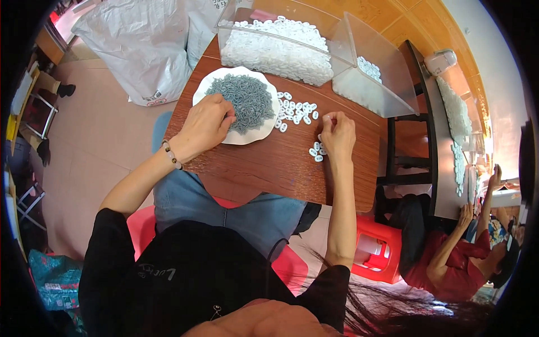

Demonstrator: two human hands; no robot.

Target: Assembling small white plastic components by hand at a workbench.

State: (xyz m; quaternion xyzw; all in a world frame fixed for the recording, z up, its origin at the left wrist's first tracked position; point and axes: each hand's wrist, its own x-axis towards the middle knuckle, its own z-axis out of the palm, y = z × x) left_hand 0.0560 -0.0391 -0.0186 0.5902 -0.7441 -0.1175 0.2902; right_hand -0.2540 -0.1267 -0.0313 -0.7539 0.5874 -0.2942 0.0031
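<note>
A white scalloped plate (pixel 263 135) stands on the brown table, heaped with small grey screws (pixel 247 101). My left hand (pixel 206 121) rests over the plate's left side, its fingers curled together at the edge of the heap. Whatever its fingertips hold is hidden. To the right, my right hand (pixel 339 135) is raised a little above the table, thumb and fingers pinched together; I cannot make out what is between them. Small white oval pieces (pixel 296 110) with dark holes lie scattered right of the plate. A smaller group of white oval pieces (pixel 318 153) lies beside my right wrist.
A clear bin (pixel 275 36) full of white pieces stands at the table's far edge, next to a second clear bin (pixel 365 92) holding fewer. White sacks (pixel 140 50) stand on the floor at far left. At right, another person (pixel 449 258) sits at a dark table (pixel 446 194).
</note>
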